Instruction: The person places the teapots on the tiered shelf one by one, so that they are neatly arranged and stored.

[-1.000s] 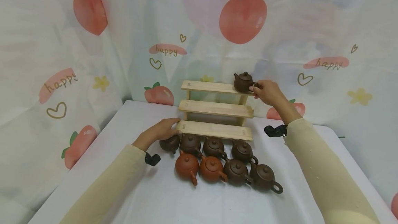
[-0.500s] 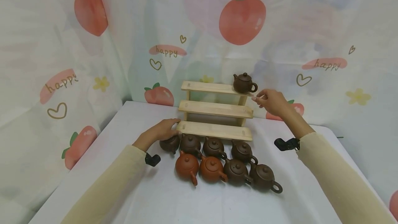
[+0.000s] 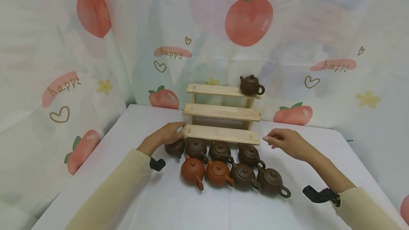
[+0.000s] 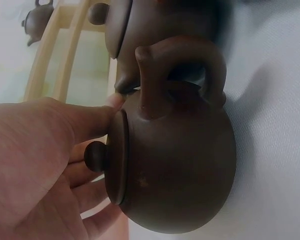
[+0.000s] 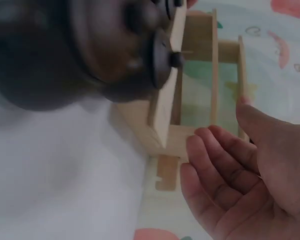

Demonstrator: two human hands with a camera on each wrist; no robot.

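Note:
A three-step wooden display rack (image 3: 220, 111) stands on the table. My left hand (image 3: 166, 133) holds the left end of its lowest shelf, with the thumb at the shelf edge in the left wrist view. Right beside that hand is the leftmost dark brown teapot (image 4: 180, 160), its lid knob in front of my fingers. My right hand (image 3: 289, 143) hovers to the right of the rack, fingers loosely curled and holding nothing. On the right end of the top shelf sits one dark brown teapot (image 3: 250, 85), its handle to the right.
Before the rack, several teapots crowd in two rows: dark brown ones (image 3: 243, 176) and two orange-red teapots (image 3: 192, 170). The middle shelf (image 3: 220, 112) and bottom shelf (image 3: 220, 133) are bare. A printed cloth (image 3: 204, 13) hangs behind the white table (image 3: 191, 212).
My right hand let go of the handle of the teapot on the top shelf, then moved down and toward me. The left hand has stayed at the rack.

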